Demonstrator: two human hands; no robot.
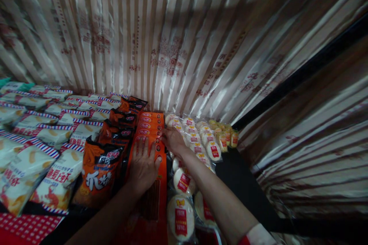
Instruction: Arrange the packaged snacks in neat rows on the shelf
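Left fingers point(146, 148) lie apart, right fingers point(167, 136) unclear, on packets point(149, 120); black table point(240, 180), curtain point(161, 15) behind.

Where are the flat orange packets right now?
In the head view, the flat orange packets lie just left of centre, between black-and-orange bags and round white packs, the left hand on them, the right hand at their edge.

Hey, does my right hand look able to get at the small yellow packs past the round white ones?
Probably yes: the right hand is at the edge of the orange packets, and only low-lying round white packs show between it and the small yellow packs.
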